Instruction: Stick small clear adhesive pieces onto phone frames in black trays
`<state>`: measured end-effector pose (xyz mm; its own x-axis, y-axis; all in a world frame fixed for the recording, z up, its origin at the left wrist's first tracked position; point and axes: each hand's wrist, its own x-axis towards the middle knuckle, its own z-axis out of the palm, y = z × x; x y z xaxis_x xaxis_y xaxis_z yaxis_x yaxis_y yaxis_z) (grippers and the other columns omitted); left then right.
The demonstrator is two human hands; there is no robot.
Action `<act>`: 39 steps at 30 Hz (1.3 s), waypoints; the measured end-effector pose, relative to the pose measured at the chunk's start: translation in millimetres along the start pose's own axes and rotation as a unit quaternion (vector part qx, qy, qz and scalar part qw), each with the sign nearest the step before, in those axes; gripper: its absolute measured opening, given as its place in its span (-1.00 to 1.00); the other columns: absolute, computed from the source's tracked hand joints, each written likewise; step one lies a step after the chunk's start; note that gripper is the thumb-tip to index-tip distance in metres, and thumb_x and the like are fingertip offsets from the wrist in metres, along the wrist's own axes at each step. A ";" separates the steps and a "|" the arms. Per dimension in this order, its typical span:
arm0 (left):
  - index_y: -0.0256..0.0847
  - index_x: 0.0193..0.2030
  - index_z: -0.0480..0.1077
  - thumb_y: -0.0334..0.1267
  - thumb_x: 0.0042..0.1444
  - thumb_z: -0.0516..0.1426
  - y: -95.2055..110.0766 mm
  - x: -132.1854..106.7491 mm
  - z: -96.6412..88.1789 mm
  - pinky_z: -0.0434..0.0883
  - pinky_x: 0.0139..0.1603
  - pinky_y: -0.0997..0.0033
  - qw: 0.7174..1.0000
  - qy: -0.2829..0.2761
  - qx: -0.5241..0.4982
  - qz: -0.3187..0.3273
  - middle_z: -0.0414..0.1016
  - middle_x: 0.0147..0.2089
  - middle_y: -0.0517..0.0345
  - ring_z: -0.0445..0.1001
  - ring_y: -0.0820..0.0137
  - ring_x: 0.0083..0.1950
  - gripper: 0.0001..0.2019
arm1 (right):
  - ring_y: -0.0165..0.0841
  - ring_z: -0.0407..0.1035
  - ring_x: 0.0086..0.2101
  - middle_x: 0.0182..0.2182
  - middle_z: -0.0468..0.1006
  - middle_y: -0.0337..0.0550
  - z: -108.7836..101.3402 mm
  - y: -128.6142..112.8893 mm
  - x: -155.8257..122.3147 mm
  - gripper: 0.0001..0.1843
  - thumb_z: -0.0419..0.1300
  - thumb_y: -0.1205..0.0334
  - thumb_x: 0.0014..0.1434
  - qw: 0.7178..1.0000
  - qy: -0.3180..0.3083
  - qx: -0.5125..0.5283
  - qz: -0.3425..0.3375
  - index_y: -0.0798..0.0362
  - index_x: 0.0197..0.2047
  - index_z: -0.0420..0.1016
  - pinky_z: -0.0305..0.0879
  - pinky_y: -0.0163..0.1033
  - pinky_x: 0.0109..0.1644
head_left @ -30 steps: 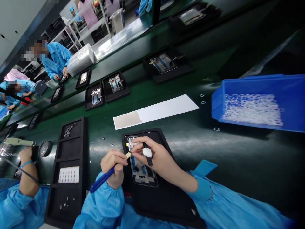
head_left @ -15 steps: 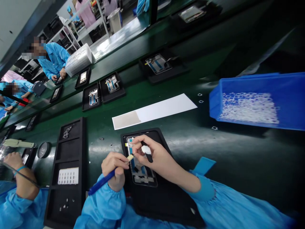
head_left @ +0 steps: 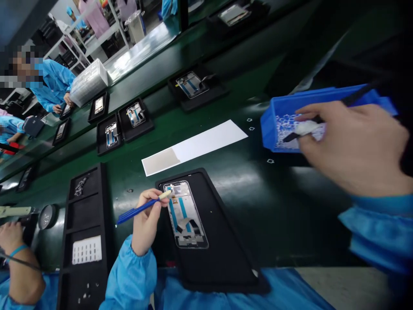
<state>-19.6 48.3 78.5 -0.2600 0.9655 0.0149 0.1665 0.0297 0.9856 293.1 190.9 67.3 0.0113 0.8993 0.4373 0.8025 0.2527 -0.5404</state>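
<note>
My left hand point(head_left: 146, 219) is closed round a blue stick tool point(head_left: 142, 209) whose pale tip touches the upper left edge of a phone frame point(head_left: 183, 215). The frame lies in a black tray point(head_left: 222, 245) in front of me. My right hand point(head_left: 351, 144) is up at the right, over a blue bin point(head_left: 277, 116) of small white parts. Its fingers are pinched on a black tool with a white pad point(head_left: 303, 129).
A white sheet point(head_left: 193, 146) lies beyond the tray. At the left stands a black parts tray point(head_left: 85, 232), and a neighbour's hand point(head_left: 13, 241) works beside it. More trays with phone frames point(head_left: 124, 122) line the green belt, with people in blue coats further back.
My right hand has left the phone frame and swung up and right to the blue bin, taking its tool along. My left hand stayed at the frame. The view shifted right.
</note>
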 end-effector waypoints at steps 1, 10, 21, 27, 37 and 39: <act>-0.20 -0.20 0.33 -0.12 0.21 0.16 -2.6 2.6 1.2 0.53 -0.12 0.32 1.000 0.004 0.023 0.014 0.45 -0.10 0.06 0.57 0.36 -0.18 -0.80 | 0.23 0.33 -0.01 -0.23 0.50 0.14 2.2 -0.9 -4.1 -0.68 -0.06 0.22 0.26 1.000 0.002 -0.017 -0.017 -0.05 0.02 0.37 0.25 0.29 -0.10; -0.18 -0.14 0.41 -0.28 0.26 0.10 -10.0 25.9 10.5 0.49 -0.05 0.33 0.931 0.017 0.312 0.188 0.54 -0.17 0.08 0.55 0.35 -0.10 -0.91 | -0.18 0.39 -0.31 -0.33 0.58 -0.06 81.5 -95.2 -60.2 -0.72 0.09 0.45 0.15 0.963 -0.185 0.094 -0.172 0.10 -0.06 0.42 0.21 -0.13 -0.24; -0.17 -0.14 0.39 -0.30 0.26 0.11 -6.1 32.9 15.3 0.51 -0.12 0.41 0.904 -0.059 0.365 0.214 0.59 -0.20 0.11 0.60 0.36 -0.14 -0.93 | -0.26 0.38 -0.32 -0.30 0.58 -0.15 86.7 -90.3 -65.8 -0.68 0.01 0.52 0.11 0.944 -0.201 0.225 -0.136 0.03 -0.10 0.35 0.17 -0.10 -0.10; -0.18 -0.16 0.42 -0.29 0.25 0.13 -1.7 36.0 17.9 0.53 -0.15 0.40 0.904 -0.082 0.374 0.191 0.61 -0.21 0.09 0.61 0.34 -0.15 -0.93 | -0.24 0.40 -0.32 -0.37 0.55 -0.21 82.3 -80.7 -61.1 -0.69 0.00 0.48 0.13 0.942 -0.215 0.228 -0.120 -0.02 -0.10 0.33 0.11 0.12 0.18; -0.19 -0.15 0.42 -0.31 0.25 0.13 -1.0 38.9 22.6 0.55 -0.14 0.40 0.905 -0.091 0.365 0.197 0.62 -0.21 0.10 0.62 0.34 -0.15 -0.93 | -0.26 0.42 -0.27 -0.34 0.56 -0.22 82.0 -78.6 -58.0 -0.74 0.02 0.41 0.20 0.932 -0.250 0.243 -0.096 -0.03 -0.07 0.36 -0.01 0.26 0.30; -0.18 -0.15 0.41 -0.32 0.25 0.13 -0.9 39.5 23.2 0.55 -0.14 0.41 0.904 -0.093 0.366 0.200 0.62 -0.21 0.10 0.62 0.35 -0.15 -0.93 | -0.27 0.41 -0.27 -0.33 0.56 -0.21 82.5 -78.4 -58.5 -0.74 0.02 0.41 0.20 0.934 -0.246 0.240 -0.099 -0.03 -0.08 0.37 0.02 0.25 0.30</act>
<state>-7.9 92.4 74.2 0.1141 0.9615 0.2499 0.8146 -0.2345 0.5305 180.4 147.9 24.8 -0.4798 0.8430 0.2432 0.3990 0.4566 -0.7952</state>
